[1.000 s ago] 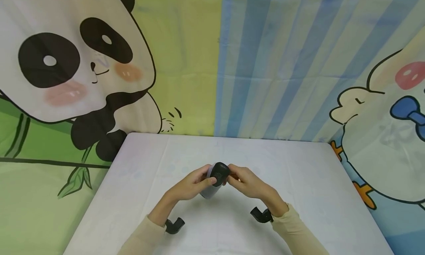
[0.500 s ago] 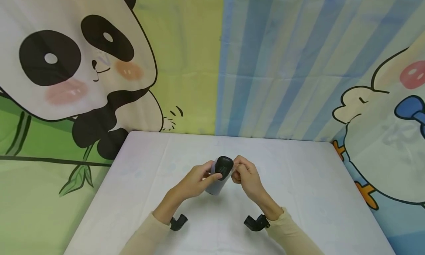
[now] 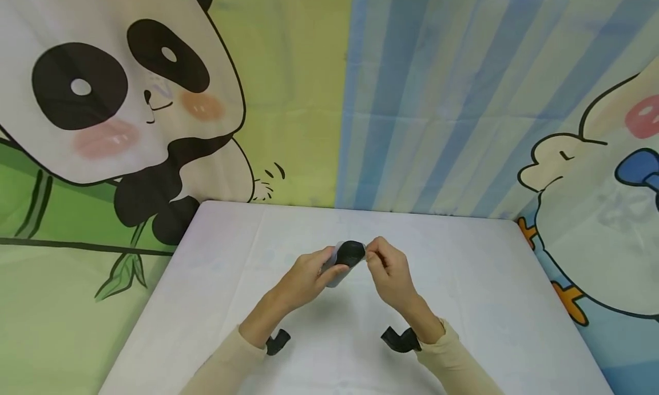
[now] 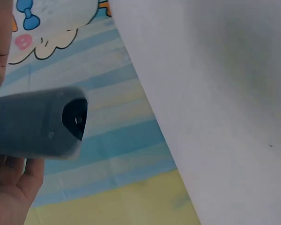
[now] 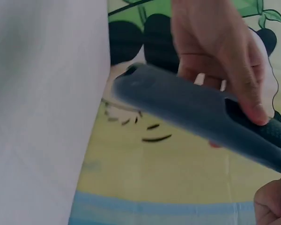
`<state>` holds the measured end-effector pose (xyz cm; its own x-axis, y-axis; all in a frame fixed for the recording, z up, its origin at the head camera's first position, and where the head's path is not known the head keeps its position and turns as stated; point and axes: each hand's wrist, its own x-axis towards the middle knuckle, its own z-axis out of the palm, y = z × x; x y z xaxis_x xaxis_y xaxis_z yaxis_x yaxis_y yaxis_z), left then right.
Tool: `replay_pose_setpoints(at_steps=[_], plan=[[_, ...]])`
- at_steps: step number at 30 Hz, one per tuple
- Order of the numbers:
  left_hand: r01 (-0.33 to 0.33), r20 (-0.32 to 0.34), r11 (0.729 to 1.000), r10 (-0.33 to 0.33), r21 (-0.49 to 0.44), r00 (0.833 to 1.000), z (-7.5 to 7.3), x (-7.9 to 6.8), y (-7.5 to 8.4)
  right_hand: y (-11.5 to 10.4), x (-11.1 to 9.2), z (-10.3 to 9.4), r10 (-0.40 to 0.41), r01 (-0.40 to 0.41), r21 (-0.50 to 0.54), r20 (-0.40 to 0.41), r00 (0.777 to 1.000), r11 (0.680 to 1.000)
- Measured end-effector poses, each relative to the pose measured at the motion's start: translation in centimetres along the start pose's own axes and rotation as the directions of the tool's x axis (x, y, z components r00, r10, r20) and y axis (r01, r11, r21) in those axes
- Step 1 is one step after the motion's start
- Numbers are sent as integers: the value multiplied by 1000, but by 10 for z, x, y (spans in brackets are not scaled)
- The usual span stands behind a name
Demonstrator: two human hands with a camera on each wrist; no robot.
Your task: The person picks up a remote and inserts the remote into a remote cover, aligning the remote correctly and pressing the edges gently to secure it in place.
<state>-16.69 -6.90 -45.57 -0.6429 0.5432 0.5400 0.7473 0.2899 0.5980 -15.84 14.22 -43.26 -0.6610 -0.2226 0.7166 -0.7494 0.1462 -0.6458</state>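
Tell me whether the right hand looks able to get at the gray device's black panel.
Probably yes: the right hand is right by the black panel, and the left hand covers only part of it with its thumb.

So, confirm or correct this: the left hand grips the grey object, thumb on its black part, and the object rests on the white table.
One thing is wrong: the grey object isn't resting on the white table but is held up above it; the left wrist view shows the two apart. The rest stands: the left hand grips it, thumb on its black part.
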Motion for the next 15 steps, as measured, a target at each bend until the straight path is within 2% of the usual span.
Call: replay_pose_setpoints(at_steps=[1, 3, 4, 6, 8, 10, 12, 13, 14, 15], plan=[[-8, -16, 1000, 8, 22, 1000, -1, 1, 2, 0, 0, 2, -69, 67, -128, -13, 998, 989], [-22, -44, 998, 25, 54, 999, -2, 3, 7, 0, 1, 6, -195, 174, -336, -29, 980, 926], [-27, -57, 998, 31, 63, 998, -1, 4, 9, 0, 2, 8, -240, 207, -400, -33, 970, 893], [-40, -72, 997, 44, 62, 996, 0, 7, 13, 1, 3, 9, -294, 238, -486, -41, 955, 841], [-47, -85, 998, 50, 38, 995, 2, 9, 16, 2, 4, 7, -320, 253, -500, -51, 946, 828], [-28, -97, 999, 26, -21, 995, 5, 11, 17, 5, 3, 3, -281, 239, -404, -47, 959, 883], [4, -102, 994, -16, -110, 995, 8, 12, 18, 8, 2, -3, -181, 171, -205, -32, 983, 964], [27, -102, 988, -43, -155, 994, 9, 12, 19, 10, 1, -6, -110, 108, -88, -18, 994, 990], [44, -103, 979, -65, -197, 993, 11, 12, 19, 11, 1, -9, -35, 35, 25, 0, 999, 999], [60, -98, 971, -85, -231, 992, 12, 12, 19, 11, 0, -11, 39, -41, 116, 22, 999, 992]])
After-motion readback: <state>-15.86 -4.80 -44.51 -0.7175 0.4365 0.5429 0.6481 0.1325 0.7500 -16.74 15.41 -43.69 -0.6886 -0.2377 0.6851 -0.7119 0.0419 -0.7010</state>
